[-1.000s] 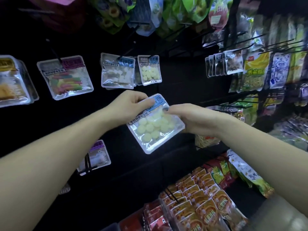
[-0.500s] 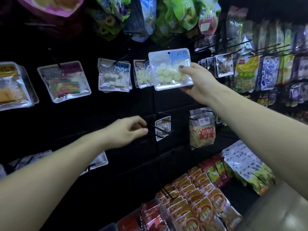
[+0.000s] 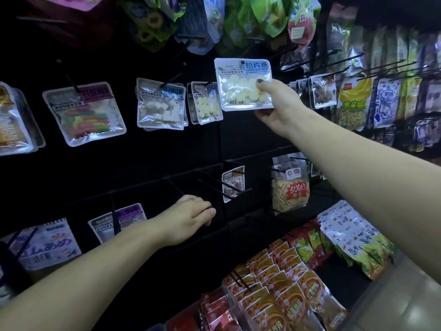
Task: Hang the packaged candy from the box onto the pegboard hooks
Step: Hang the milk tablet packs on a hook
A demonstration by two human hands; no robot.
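Observation:
My right hand (image 3: 276, 103) grips the lower right corner of a clear candy packet (image 3: 241, 84) with pale round pieces and a blue label. The packet is upright against the black pegboard (image 3: 167, 151), its hang hole at a hook tip near its top edge. Just left of it hangs a matching candy packet (image 3: 206, 103) on its own hook. My left hand (image 3: 188, 218) is lower down, fingers curled loosely near an empty hook, with nothing visible in it. The box is out of view.
More packets hang to the left: white cubes (image 3: 161, 105) and coloured strips (image 3: 84, 113). Bare black hooks (image 3: 222, 185) stick out at mid height. Snack bags (image 3: 290, 185) hang on the right, red and orange packs (image 3: 274, 283) fill the bottom.
My right hand has carried the packet up from between both hands to the pegboard hook. My left hand let go of it and dropped low toward the empty hooks.

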